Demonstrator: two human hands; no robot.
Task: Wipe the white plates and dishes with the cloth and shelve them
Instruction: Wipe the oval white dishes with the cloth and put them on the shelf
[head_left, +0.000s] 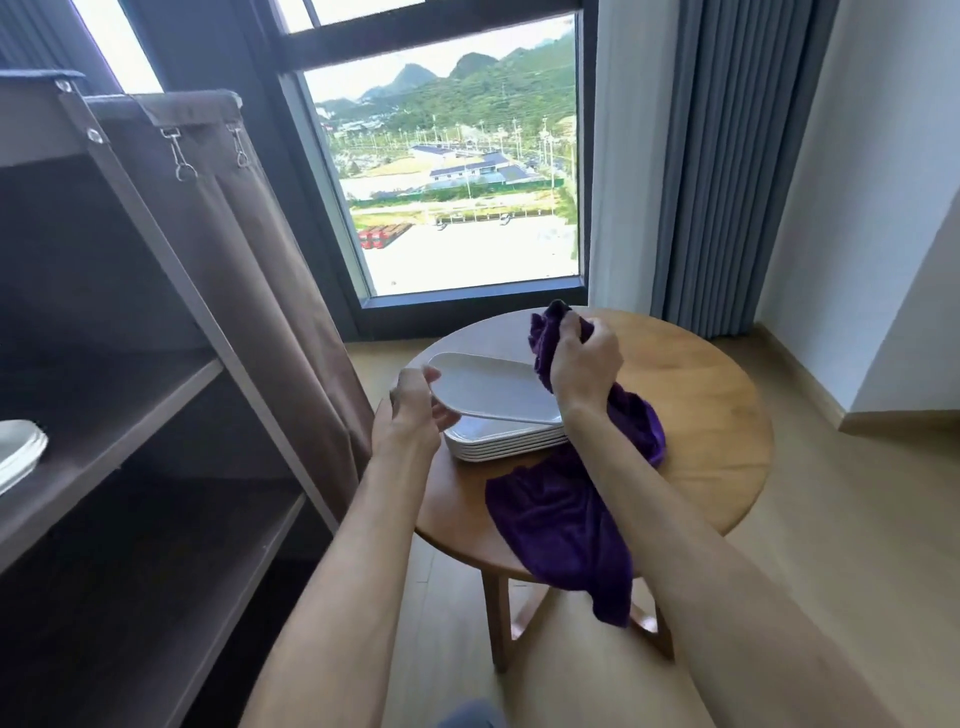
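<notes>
My left hand (415, 410) grips the left rim of a white oblong dish (483, 387) and tilts it up above a stack of several white dishes (506, 441) on the round wooden table (711, 415). Over the dish's right end, my right hand (584, 364) is shut on a purple cloth (566, 519). The cloth hangs down under my forearm and drapes over the table's front edge. A few white dishes (18, 452) rest on a shelf of the brown rack (130, 405) at the far left.
The rack's fabric curtain (249, 270) hangs pulled back between the shelves and the table. A tall window (452, 171) stands behind the table, with grey curtains (727, 166) at the right. Wooden floor runs to the right of the table.
</notes>
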